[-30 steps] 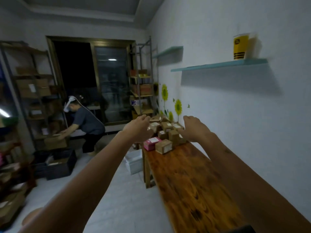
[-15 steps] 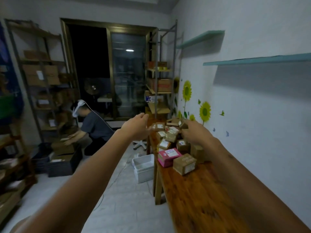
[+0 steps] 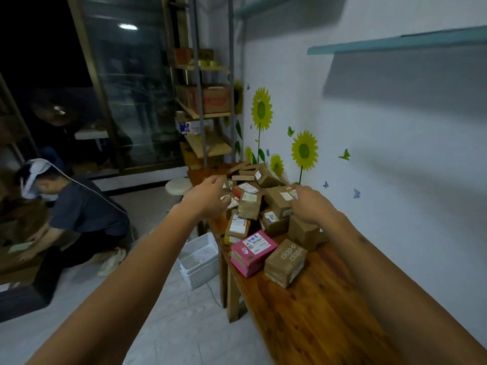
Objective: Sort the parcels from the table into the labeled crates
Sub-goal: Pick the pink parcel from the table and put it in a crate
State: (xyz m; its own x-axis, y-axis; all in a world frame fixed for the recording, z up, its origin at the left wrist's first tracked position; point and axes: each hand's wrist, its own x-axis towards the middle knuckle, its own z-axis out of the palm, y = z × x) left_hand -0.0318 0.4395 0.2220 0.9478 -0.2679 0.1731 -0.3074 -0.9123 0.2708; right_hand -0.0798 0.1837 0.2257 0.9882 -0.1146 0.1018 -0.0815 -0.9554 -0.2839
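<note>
Head view: parcel pile [image 3: 259, 204] sits at the wooden table [image 3: 311, 306] far end, against the wall; bare tabletop nearer. White crate [image 3: 199, 259] on the floor beside the left edge. Left hand [image 3: 208, 197] and right hand [image 3: 312, 205] hover over the pile, fingers loosely curled, holding nothing. Fingertips blurred; contact unclear.

One head-worn view looks forward and down along the table [image 3: 316, 312], close to the parcels [image 3: 253, 206].

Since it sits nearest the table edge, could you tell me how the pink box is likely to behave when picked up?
The pink box looks like stiff card, so it should probably keep its shape. It lies flat on the wooden table, so it is unlikely to roll or tip. Its glossy-looking faces may be a little slippery.
</note>
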